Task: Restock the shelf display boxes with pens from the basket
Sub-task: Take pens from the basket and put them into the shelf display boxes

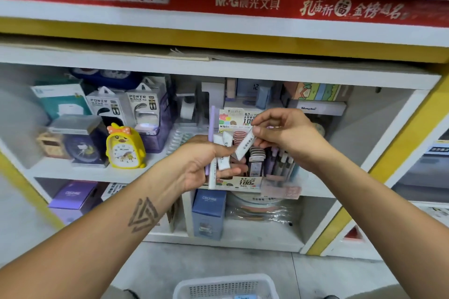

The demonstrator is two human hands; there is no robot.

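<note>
You see bright, even indoor light; soft blur throughout, wide-angle bending at the edges, shadowed lower shelf recesses.

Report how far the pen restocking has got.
Done: the display box on the shelf already holds some pens. In hand: the left hand grips a bunch of pens; the right hand pinches one pen from it. Left: those pens, plus whatever remains in the basket, unclear here.

White shelf board (73, 172) with yellow trim: carries yellow duck-shaped alarm clock (125, 147), dark round clock (81, 149), cardboard pen display box (252, 181); grey floor (218, 264): white perforated plastic basket (226, 286)
</note>
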